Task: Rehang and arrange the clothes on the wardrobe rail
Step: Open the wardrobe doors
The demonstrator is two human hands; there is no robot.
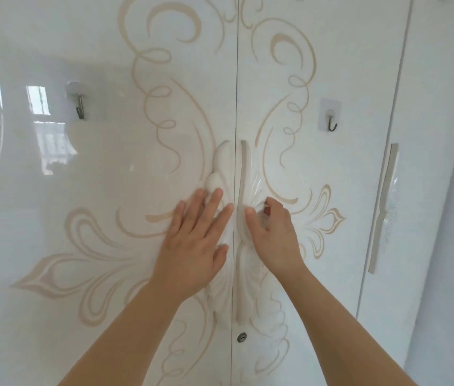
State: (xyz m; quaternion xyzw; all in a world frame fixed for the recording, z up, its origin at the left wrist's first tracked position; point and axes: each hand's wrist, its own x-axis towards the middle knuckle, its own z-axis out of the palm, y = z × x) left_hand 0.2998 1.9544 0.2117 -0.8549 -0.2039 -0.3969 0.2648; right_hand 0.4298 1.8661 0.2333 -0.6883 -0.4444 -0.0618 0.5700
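A glossy white wardrobe with beige swirl patterns fills the view, both middle doors closed. My left hand (196,240) lies flat with fingers spread on the left door (95,176), over its raised shell-shaped ornament. My right hand (271,232) curls its fingers around the long beige handle (244,168) of the right door (331,65), beside the centre seam. No clothes and no rail are visible; they are hidden behind the doors.
A metal stick-on hook (80,105) is on the left door and another hook (331,119) on the right door. A keyhole (241,337) sits below the handle. A third door with its own handle (384,207) stands at the right.
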